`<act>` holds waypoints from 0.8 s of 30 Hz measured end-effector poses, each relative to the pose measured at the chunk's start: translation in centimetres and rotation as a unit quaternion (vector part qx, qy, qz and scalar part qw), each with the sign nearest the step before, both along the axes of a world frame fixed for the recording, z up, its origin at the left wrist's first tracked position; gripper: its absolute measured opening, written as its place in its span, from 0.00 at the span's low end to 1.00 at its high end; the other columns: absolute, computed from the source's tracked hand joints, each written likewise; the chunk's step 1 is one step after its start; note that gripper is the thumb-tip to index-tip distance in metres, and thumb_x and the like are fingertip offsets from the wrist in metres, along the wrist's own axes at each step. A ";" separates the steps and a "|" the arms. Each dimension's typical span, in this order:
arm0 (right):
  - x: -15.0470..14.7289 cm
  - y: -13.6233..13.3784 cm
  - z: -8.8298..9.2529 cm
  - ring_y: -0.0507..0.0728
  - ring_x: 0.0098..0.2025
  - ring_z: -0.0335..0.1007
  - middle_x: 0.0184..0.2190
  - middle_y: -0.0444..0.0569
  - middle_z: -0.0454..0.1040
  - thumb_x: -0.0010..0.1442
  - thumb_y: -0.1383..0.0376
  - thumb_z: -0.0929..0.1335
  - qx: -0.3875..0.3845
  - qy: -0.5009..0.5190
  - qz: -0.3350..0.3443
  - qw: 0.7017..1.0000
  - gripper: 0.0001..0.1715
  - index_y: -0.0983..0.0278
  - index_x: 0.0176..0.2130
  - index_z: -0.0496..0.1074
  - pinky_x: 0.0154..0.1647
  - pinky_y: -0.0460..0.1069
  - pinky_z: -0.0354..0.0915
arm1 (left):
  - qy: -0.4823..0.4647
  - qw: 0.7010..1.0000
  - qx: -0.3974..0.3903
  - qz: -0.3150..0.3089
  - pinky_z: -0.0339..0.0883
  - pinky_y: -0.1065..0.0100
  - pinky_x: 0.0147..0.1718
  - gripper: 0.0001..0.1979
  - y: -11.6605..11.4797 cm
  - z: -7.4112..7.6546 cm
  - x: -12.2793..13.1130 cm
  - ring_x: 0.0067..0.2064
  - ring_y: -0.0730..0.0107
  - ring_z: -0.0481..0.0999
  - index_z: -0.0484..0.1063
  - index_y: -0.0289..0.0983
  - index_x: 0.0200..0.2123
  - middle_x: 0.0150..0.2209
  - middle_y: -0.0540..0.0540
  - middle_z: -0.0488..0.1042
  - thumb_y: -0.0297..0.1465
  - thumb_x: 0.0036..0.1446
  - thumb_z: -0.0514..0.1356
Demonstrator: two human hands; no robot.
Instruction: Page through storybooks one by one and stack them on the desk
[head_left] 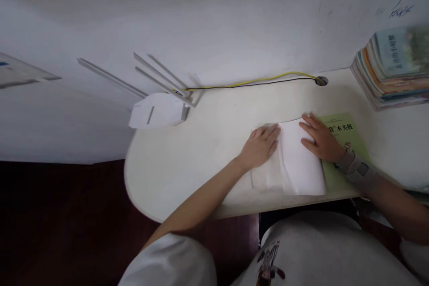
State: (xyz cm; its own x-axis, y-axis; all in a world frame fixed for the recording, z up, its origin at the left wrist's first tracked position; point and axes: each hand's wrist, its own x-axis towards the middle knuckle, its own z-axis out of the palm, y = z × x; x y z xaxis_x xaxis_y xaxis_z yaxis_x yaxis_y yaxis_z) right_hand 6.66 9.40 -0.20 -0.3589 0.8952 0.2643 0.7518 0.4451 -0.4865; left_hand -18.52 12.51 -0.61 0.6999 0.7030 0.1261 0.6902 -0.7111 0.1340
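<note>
A green book [338,174] with dark printed characters lies near the front edge of the white table. A white sheet [301,165] covers its left part, and a clear, see-through cover [266,176] extends leftward from the sheet. My left hand [259,146] rests on the clear cover by the sheet's upper left edge, its fingers close together but lying flat. Across the sheet, my right hand [320,137] touches its upper right part with fingers spread, its palm over the green book. A grey band circles my right wrist.
A white router [159,111] with several antennas stands at the table's back left. Yellow and black cables [241,84] run along the wall to a round hole [321,81]. Stacked books [385,73] occupy the back right. The table's rounded edge [129,183] is at left.
</note>
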 end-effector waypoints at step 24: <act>0.6 0.6 -1.1 0.62 0.69 0.42 0.67 0.50 0.50 0.63 0.56 0.60 0.005 0.047 -0.003 0.999 0.28 0.61 0.60 0.63 0.66 0.63 0.49 | 0.006 0.997 0.044 -0.062 0.47 0.45 0.62 0.29 -13.2 1.9 8.4 0.68 0.46 0.45 0.55 0.39 0.64 0.67 0.39 0.50 0.47 0.64 0.45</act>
